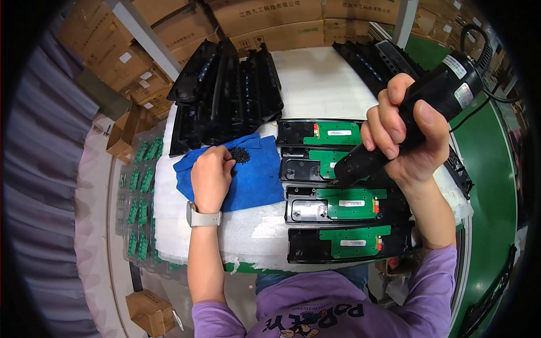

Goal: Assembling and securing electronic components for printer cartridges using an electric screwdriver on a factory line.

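Note:
My right hand [408, 132] is wrapped around a black electric screwdriver [437, 87]. Its tip points down and left, over the black housings with green circuit boards. My left hand [211, 172] is on a blue cloth [256, 186], fingers pinched together beside a small heap of black screws [240, 155]; whatever they hold is hidden. Several housings lie in a column to the right of the cloth: a top one [290, 132], a second [296, 168] partly under the screwdriver, a third [304, 211] and a nearest one [307, 245], each with a green board.
Black plastic shells [222, 96] are stacked at the back left, with more black parts [363, 62] at the back right. Trays of small green boards [138, 197] stand left of the white-covered table [310, 73]. A screwdriver cord [479, 101] hangs at right. Cardboard boxes [270, 19] line the back.

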`<state>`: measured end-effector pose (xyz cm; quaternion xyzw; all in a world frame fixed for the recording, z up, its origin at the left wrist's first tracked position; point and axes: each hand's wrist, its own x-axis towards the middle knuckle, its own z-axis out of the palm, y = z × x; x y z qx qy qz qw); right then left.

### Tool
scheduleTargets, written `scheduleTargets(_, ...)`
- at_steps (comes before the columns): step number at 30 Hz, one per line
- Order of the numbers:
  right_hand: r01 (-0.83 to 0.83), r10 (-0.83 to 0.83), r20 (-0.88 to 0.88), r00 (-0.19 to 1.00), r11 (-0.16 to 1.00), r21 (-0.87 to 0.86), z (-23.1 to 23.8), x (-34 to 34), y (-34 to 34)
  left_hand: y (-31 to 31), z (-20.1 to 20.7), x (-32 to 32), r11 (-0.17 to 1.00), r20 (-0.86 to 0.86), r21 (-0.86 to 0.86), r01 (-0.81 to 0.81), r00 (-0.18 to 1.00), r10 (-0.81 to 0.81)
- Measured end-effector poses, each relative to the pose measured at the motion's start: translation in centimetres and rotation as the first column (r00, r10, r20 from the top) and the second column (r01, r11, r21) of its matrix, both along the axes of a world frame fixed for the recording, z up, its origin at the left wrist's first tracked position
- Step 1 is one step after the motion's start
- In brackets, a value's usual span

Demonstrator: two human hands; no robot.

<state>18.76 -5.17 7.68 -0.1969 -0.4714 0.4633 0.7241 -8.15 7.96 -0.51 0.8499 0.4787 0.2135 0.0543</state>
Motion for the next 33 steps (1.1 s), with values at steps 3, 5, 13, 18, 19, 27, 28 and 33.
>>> scheduleTargets(3, -0.001, 0.001, -0.089, 0.996, 1.000, 0.003, -0.1, -0.2, 0.1, 0.2, -0.3, 0.1, 0.997, 0.060, 0.067, 0.024, 0.998, -0.028)
scheduleTargets(5, 0.031, -0.031, -0.002, 1.000, 0.999, -0.028, 0.2, -0.2, -0.1, 0.4, -0.2, 0.1, 0.995, 0.114, 0.095, 0.039, 0.992, -0.049)
scheduleTargets(13, 0.053, -0.054, -0.026, 0.998, 0.998, -0.030, 0.5, -0.3, -0.3, -1.4, 0.0, 2.0, 0.568, 0.821, -0.566, 0.597, 0.464, 0.331)
scheduleTargets(18, 0.039, -0.039, -0.016, 0.999, 0.999, 0.005, 0.6, -0.3, -0.5, -4.5, 0.3, 4.3, 0.319, 0.800, -0.561, 0.764, 0.401, 0.446)
scheduleTargets(19, 0.030, -0.030, -0.013, 0.999, 0.999, 0.019, 0.6, -0.3, -0.5, -4.9, 0.2, 4.6, 0.287, 0.793, -0.559, 0.778, 0.399, 0.461)
scheduleTargets(27, -0.008, 0.014, -0.033, 0.999, 0.985, 0.172, 0.4, -0.2, -0.4, -6.2, -0.2, 5.0, 0.163, 0.802, -0.526, 0.835, 0.423, 0.421)
scheduleTargets(28, -0.025, 0.034, -0.047, 0.998, 0.982, 0.190, 0.3, -0.2, -0.4, -6.3, -0.2, 5.2, 0.158, 0.801, -0.526, 0.835, 0.425, 0.422)
scheduleTargets(33, -0.050, 0.059, -0.045, 0.997, 0.981, 0.190, -0.3, -0.7, -0.3, -7.1, -0.2, 5.6, 0.135, 0.791, -0.519, 0.844, 0.414, 0.450)
